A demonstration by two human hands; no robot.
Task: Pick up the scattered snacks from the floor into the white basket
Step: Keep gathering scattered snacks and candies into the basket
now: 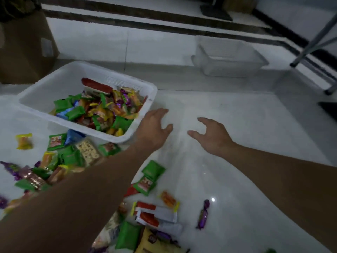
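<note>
We judge the white rectangular plastic basket point(54, 83) roughly half filled; many colourful wrapped snacks point(145, 183) litter the floor point(246, 115). Our left hand point(155, 128) and right hand point(213, 137): grip wide, empty.

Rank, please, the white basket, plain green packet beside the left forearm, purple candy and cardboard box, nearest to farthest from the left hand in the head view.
1. white basket, beside the left hand.
2. plain green packet, nearer the person.
3. purple candy, lower right floor.
4. cardboard box, far upper left.
</note>
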